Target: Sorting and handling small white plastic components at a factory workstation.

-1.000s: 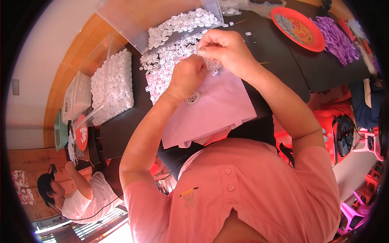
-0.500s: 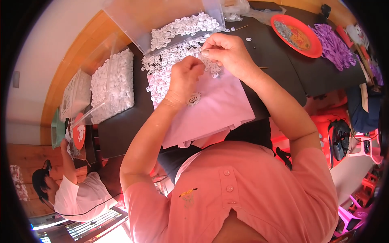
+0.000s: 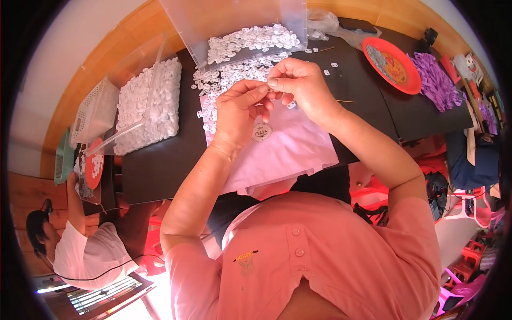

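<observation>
My left hand (image 3: 237,109) and my right hand (image 3: 309,89) meet above the table, fingertips pinched close together. Whatever sits between them is too small to make out. Beneath them lies a pink cloth bag (image 3: 293,141) with a round printed mark. Small flat white plastic pieces with holes (image 3: 234,79) are heaped at the bag's far edge, just beyond my fingers. The heap spreads from the mouth of a clear plastic box (image 3: 186,32) tipped toward me, with more pieces inside it.
A clear bin of white pieces (image 3: 149,104) stands left. Right are a red plate (image 3: 412,85) with small silver and orange parts and purple strips (image 3: 434,80). A thin stick (image 3: 345,101) lies by my right wrist. A co-worker (image 3: 90,250) sits at far left.
My left hand has moved up and right from over the white pieces, and its fingertips now meet those of my right hand. The whole view has shifted slightly.
</observation>
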`<state>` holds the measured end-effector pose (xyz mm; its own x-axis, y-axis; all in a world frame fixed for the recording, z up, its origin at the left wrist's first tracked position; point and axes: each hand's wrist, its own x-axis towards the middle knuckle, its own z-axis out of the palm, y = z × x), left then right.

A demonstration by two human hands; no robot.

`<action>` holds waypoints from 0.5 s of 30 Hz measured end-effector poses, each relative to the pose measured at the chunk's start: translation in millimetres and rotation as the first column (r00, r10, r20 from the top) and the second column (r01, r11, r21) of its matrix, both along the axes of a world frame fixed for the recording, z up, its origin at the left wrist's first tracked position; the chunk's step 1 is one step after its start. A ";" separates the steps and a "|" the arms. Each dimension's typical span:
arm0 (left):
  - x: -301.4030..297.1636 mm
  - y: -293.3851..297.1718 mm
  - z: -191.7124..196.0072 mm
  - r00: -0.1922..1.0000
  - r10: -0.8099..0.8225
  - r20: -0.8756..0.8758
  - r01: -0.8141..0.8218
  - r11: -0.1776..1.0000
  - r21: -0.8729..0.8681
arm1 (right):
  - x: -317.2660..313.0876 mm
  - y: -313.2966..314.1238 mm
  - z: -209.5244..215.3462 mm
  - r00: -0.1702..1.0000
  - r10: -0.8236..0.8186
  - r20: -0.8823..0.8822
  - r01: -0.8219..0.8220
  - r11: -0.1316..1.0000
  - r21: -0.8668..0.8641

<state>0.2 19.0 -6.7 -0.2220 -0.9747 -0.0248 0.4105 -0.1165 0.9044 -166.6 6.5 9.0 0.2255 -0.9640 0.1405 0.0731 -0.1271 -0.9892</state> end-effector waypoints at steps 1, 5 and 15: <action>1.6 -1.2 -2.8 0.999 -0.022 -0.042 0.022 1.000 0.007 | 1.1 -0.5 0.8 1.000 0.010 -0.009 -0.010 1.000 -0.003; 10.9 -7.6 -14.2 0.982 -0.071 -0.172 0.077 0.997 0.024 | 9.0 -5.4 -1.0 0.999 0.034 -0.029 -0.036 0.998 -0.042; 16.2 -8.1 -23.0 0.950 -0.090 -0.300 0.106 0.994 0.035 | 25.0 -3.4 -21.6 0.998 -0.046 0.038 0.054 0.969 -0.240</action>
